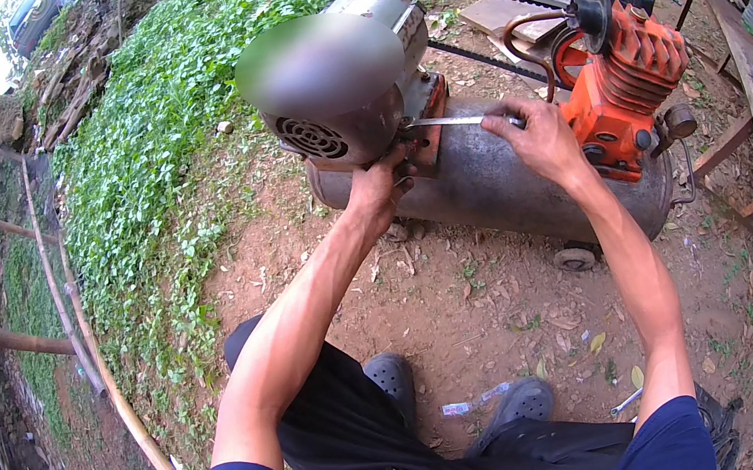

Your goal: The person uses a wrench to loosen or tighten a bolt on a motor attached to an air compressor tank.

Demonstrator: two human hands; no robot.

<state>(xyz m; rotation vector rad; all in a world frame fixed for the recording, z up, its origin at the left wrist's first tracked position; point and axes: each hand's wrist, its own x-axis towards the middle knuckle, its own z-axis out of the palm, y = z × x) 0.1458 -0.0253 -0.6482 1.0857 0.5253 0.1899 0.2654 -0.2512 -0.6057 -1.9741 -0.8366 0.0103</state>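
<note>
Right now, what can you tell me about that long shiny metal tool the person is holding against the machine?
The slim, flat silver metal wrench lies almost level, its handle gripped in the right hand. Its far end meets the base of the grey electric motor, where the left hand is pressed from below. It sits above the rusty grey cylindrical tank, beside the orange compressor pump. Its head is too small to make out.

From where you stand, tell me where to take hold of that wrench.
Grip the wrench at its free right end, coming from above, as the right hand does. Its left end sits at the motor mount by the left hand, so only that long handle gives leverage.
</note>
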